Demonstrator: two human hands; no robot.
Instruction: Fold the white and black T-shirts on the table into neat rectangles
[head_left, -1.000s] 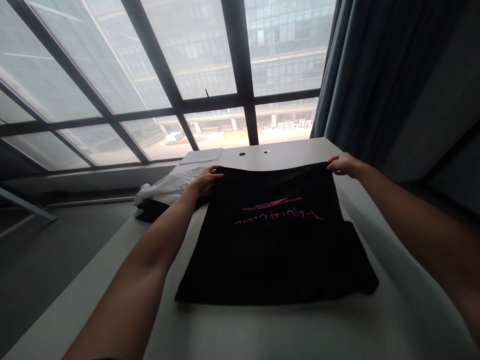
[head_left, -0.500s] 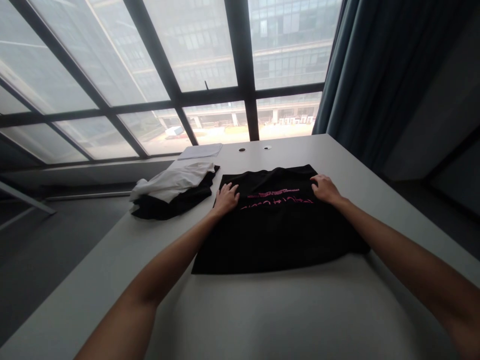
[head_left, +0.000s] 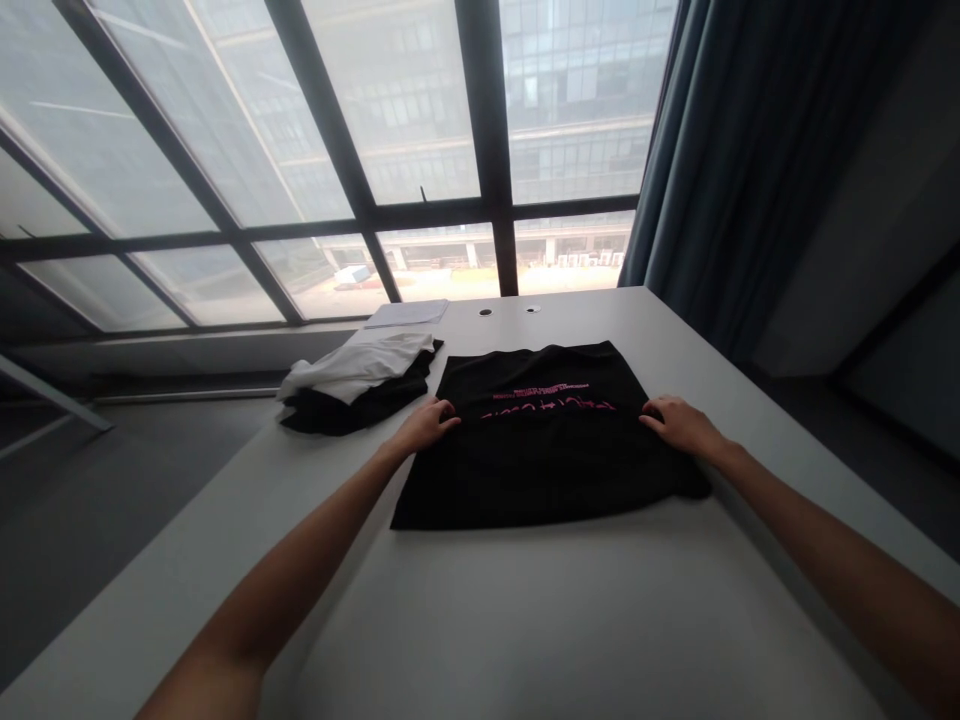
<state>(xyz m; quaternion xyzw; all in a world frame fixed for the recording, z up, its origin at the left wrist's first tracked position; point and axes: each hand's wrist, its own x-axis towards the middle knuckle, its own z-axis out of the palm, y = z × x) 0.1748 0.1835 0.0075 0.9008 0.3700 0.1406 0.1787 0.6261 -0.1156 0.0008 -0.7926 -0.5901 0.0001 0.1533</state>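
black garment point(head_left: 555, 465) lies flat on the white counter point(head_left: 525, 620), ahead of the wearer, between the two hands. left hand point(head_left: 425, 424) at its left edge, right hand point(head_left: 684, 424) at its right edge, roughly level with each other; neither is clearly nearer. long axis appears to run side to side, hand to hand, though the low view foreshortens depth. pink lettering point(head_left: 551, 400) spans the same direction, in the far half.

state of hands: both have fingers bent, thumb near forefinger, at the cloth's side edges. whether cloth is pinched between them, cannot tell.

counts: black garment, 1, apparently layered, layers not countable. hands, 2. left of it, just apart: white garment point(head_left: 360, 367), 1, lying over dark cloth point(head_left: 375, 402), at least 1, overlap hides the rest. papers point(head_left: 409, 314) at the far left, number unclear. round cable holes near the far edge, 2.
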